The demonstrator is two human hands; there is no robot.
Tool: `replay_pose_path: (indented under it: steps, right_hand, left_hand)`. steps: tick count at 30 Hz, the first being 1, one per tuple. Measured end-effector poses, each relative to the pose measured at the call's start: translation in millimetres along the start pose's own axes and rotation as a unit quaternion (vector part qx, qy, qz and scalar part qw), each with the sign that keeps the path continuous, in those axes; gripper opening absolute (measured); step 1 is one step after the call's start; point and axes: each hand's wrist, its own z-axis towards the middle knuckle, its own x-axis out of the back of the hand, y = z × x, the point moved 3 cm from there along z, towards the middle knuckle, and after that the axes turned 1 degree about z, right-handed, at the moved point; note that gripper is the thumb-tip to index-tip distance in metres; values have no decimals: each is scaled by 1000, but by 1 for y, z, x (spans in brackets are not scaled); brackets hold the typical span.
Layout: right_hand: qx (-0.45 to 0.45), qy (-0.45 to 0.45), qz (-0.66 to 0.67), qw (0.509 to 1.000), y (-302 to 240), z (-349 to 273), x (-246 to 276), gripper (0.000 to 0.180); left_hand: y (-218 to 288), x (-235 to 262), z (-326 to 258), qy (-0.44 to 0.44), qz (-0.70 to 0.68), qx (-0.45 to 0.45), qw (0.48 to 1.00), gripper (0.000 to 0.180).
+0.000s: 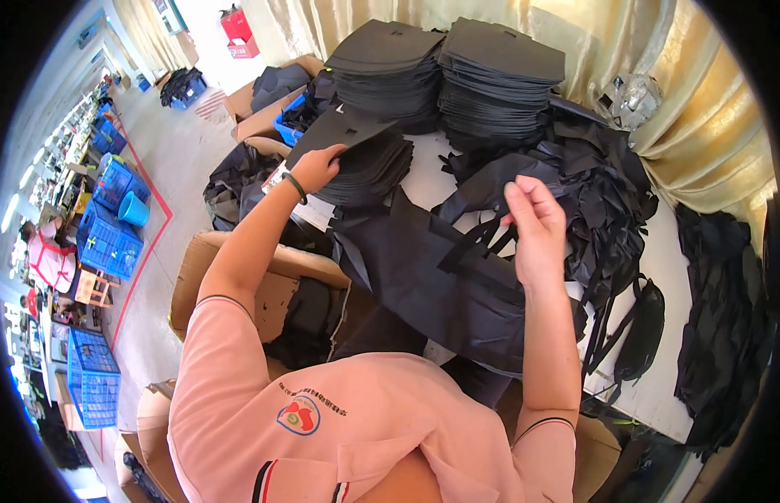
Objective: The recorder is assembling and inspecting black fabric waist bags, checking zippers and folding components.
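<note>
My left hand (316, 170) is closed on the near edge of a stiff black panel (344, 132), which lies tilted over a low stack of similar panels (365, 174). Raised over the table, my right hand (537, 220) has thumb and fingertips pressed together. Narrow black straps (478, 239) run beside its fingers, but whether they are in the pinch is hidden. A wide piece of black fabric (428, 277) spreads in front of me, draping over the table edge toward my lap and passing behind my right forearm.
Two tall stacks of black panels (386, 75) (499, 80) stand at the back. A heap of black fabric pieces (595, 201) covers the table's right side. Cardboard boxes (206, 260) stand at my left, and a pale curtain (700, 101) hangs behind. Blue crates (109, 243) line the far-left floor.
</note>
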Motion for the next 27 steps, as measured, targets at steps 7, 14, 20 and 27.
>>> replay_pose_path:
  steps: [7,14,20,27]
  right_hand:
    - [148,-2,-230,962,20,13,-11,8]
    - [163,33,-300,939,15,10,-17,9]
    - [180,-20,-204,962,14,3,-2,5]
    - [137,-159,-201,957,-15,-7,-16,5]
  left_hand:
    - [146,74,-21,98,-411,-27,906,29]
    - [190,85,-51,7,-434,-80,897,28]
    - [215,98,-42,-247,-415,-283,828,55]
    - [247,51,-19,51,-303,-222,925,30]
